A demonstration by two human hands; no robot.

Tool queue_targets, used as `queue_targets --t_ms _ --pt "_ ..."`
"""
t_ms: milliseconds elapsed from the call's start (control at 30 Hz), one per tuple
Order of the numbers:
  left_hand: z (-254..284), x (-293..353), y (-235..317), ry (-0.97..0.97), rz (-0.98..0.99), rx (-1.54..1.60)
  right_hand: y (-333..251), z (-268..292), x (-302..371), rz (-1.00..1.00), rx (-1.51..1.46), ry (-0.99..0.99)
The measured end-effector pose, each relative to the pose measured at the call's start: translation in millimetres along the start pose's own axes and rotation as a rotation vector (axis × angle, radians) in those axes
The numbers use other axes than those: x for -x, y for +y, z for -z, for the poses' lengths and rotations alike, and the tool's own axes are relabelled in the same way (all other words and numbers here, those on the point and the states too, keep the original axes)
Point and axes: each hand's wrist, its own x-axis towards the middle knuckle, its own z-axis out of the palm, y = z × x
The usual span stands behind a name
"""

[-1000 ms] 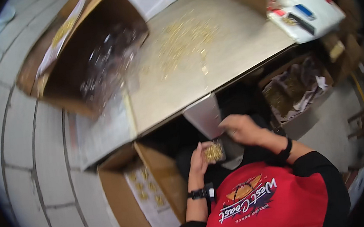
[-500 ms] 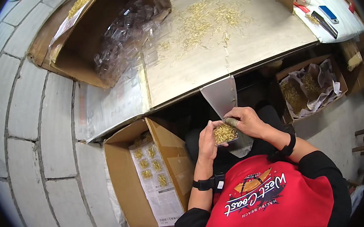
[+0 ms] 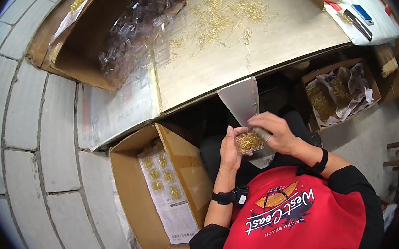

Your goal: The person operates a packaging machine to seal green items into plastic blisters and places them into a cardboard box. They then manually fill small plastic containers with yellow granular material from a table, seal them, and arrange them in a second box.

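My left hand (image 3: 231,151) is closed round a small clear plastic box (image 3: 251,150) in front of my lap, its thumb up along the near-left side. Thin gold-coloured metal pins (image 3: 249,142) fill the box in a loose tangle. Over the box's right edge sits my right hand (image 3: 278,133), slightly blurred, its fingers bent and drawn together. One digit wears a grey-green wrap (image 3: 262,133) and points down at the pins. Whether anything lies between those fingertips is hidden. A white sheet-like flap (image 3: 239,99) hangs from the table edge just beyond both hands.
Loose gold pins (image 3: 218,19) lie scattered on the table (image 3: 195,79). A tipped carton (image 3: 76,64) holds several clear boxes (image 3: 129,45). Left of me, an open carton (image 3: 132,198) contains filled boxes (image 3: 155,173) on newspaper. Another carton (image 3: 374,88) with pins stands at right.
My right hand has shifted a little right and up, off the box's far edge. The box has moved slightly right in my left hand.
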Motion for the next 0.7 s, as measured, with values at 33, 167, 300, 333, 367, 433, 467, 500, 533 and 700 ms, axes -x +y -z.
queue_targets --t_ms 33,167,300,333,367,433,467,500,533,700 --pt "-1.6 0.8 1.7 0.004 -0.002 -0.011 4.0 2.8 0.3 -0.083 0.017 0.028" --pt "-4.8 0.3 4.3 -0.041 0.006 -0.006 13.3 6.5 0.2 -0.535 -0.292 -0.113" --pt "-6.3 -0.8 -1.5 -0.047 -0.020 -0.030 12.5 1.0 1.6 -0.527 -0.273 -0.125" --pt "-6.3 -1.5 -3.4 -0.047 -0.028 -0.048 12.8 0.4 1.8 -0.481 -0.208 -0.138" --pt "-6.9 -2.4 -6.2 -0.041 -0.021 -0.051 11.8 0.7 1.8 -0.376 -0.112 -0.137" --pt "-8.7 -7.3 -7.1 -0.034 -0.015 -0.072 11.7 1.3 -1.6 -0.157 0.075 -0.121" --pt "-7.3 -3.5 -7.8 0.000 0.003 -0.097 10.6 -0.2 2.2 -0.158 0.071 -0.118" --pt "-9.0 -4.3 -6.1 0.008 0.010 -0.130 19.3 -5.1 9.5 -0.126 0.091 -0.080" --pt "-6.7 -0.4 -3.6 0.005 -0.027 -0.100 19.2 -5.7 8.8 -0.057 0.100 -0.113" --pt "-3.3 -6.2 -4.8 0.066 -0.064 -0.130 13.4 0.9 17.6 0.155 0.457 -0.312"
